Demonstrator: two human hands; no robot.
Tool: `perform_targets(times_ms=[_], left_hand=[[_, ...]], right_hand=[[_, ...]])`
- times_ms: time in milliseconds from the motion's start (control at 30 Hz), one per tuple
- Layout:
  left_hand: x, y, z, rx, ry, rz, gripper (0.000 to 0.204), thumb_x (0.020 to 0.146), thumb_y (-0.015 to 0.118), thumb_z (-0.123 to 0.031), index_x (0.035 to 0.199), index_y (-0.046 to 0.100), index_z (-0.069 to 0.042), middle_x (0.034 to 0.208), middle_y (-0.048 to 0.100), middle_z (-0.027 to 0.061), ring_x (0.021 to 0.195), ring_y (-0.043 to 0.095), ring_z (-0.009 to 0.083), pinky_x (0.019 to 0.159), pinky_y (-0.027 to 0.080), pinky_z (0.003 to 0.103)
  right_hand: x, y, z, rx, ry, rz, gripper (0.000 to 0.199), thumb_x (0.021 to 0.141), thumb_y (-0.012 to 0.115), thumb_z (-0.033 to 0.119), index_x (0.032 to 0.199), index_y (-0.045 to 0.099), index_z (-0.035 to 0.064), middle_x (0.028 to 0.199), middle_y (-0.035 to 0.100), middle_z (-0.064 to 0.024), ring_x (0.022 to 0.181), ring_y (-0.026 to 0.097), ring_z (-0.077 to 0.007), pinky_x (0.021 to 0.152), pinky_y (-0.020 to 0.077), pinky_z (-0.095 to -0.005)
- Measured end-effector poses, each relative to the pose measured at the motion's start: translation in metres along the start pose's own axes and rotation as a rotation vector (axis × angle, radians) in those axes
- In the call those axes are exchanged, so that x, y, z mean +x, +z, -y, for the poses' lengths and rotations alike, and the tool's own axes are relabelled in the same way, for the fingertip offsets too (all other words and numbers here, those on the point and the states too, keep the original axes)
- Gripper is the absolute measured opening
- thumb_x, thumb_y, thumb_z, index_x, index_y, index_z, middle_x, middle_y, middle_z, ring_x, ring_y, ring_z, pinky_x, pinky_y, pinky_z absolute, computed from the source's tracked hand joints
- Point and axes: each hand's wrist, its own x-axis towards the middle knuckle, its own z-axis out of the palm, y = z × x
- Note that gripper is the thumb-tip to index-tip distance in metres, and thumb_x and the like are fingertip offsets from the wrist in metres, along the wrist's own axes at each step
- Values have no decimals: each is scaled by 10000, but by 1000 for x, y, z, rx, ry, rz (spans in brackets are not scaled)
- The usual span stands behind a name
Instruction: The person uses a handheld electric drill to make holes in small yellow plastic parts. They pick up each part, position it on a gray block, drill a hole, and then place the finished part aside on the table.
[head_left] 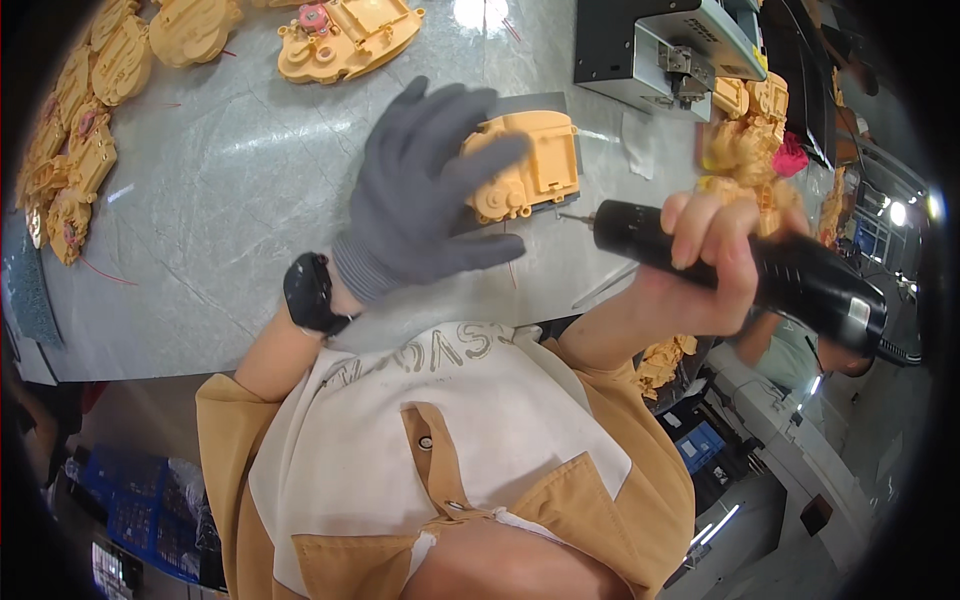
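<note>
My left hand (425, 185), in a grey knit glove, is spread with its fingers stretched out. Its fingertips reach over the left side of a yellow-orange plastic housing (553, 160); whether they press on it I cannot tell. The housing lies on a dark flat base (530, 103), its rectangular recess facing up. Bare and closed, my right hand (715, 250) grips a black electric screwdriver (815, 290). The screwdriver points left, and its thin bit (575, 217) ends just off the housing's near right corner, apparently not touching it.
A grey metal machine (665, 55) stands at the far right of the grey table (240, 230). Several similar housings (75, 160) line the left edge, and another with a pink part (350, 38) lies at the back. More yellow pieces (745, 140) are heaped at right. A person (800, 350) is beyond.
</note>
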Motion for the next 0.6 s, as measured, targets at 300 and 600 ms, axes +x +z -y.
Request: perform_targets(times_ms=[300, 600], left_hand=[[10, 5, -15, 82, 231, 64, 245, 665, 737, -339, 808, 609, -186, 994, 610, -26, 1058, 533, 249, 1013, 335, 525], [3, 4, -11, -13, 226, -56, 259, 648, 746, -338, 791, 604, -177, 981, 615, -36, 1041, 539, 233, 1017, 329, 525]], right_hand=[[-4, 4, 5, 129, 59, 72, 524, 798, 441, 43, 1303, 342, 142, 641, 410, -16, 487, 436, -145, 530, 399, -333], [-9, 13, 4, 233, 12, 106, 546, 799, 443, 35, 1320, 329, 153, 666, 425, -27, 510, 445, -156, 570, 403, -350]])
